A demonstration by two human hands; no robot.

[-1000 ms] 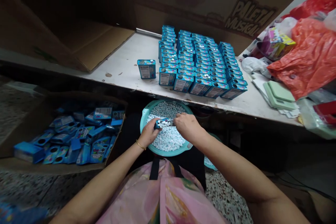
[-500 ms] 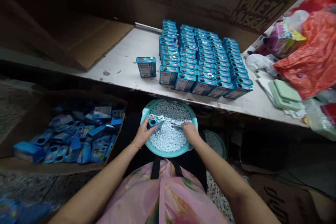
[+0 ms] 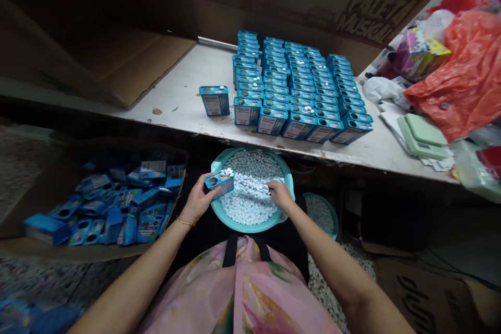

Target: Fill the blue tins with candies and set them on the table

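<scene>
A small blue box is in my left hand, over the left side of a turquoise basin. White candies are heaped at the right end of the box's top. My right hand is closed at the basin's right side, round the end of a thin, dark tool that reaches into the white candies; its shape is blurred. Several rows of upright blue boxes stand on the white table above the basin. One blue box stands apart to their left, a white candy on its top.
At the left a cardboard carton holds many blue boxes. A second basin of candies sits low at the right. On the table's right are a green scale and red plastic bags. A large carton backs the table.
My left hand has moved left with the blue box, away from the tool. My right hand has shifted slightly, and the tool is now deeper among the candies. The whole view has shifted a little.
</scene>
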